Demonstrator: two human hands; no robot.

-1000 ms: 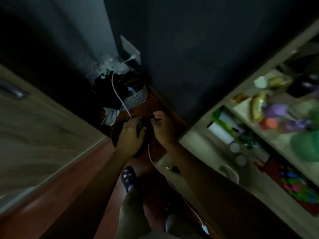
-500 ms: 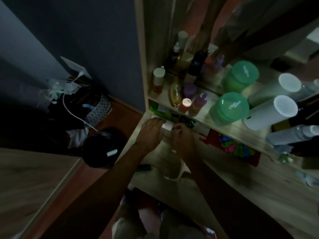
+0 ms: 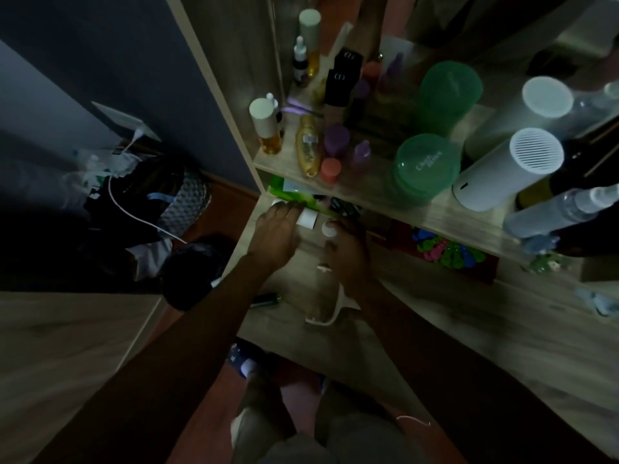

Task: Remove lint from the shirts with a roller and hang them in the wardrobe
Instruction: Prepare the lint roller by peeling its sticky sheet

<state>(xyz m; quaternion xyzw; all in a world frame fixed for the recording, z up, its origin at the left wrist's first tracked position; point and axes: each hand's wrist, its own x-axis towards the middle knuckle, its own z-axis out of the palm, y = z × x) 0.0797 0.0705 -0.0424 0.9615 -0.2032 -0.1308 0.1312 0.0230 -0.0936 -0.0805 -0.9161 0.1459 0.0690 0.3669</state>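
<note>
Past the near worktop (image 3: 435, 313) edge, open surface lies to the right; farther in, beneath the low shelf (image 3: 432, 214) edge, the left hand (image 3: 279, 229) rests spread fingers on the white roller (image 3: 306, 218), and the grip of the right hand (image 3: 350, 256) beside it cannot be determined.

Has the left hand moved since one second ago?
Yes. The left hand left the black bin on the floor and went right, onto the desk, reaching a white roll under the shelf.
</note>
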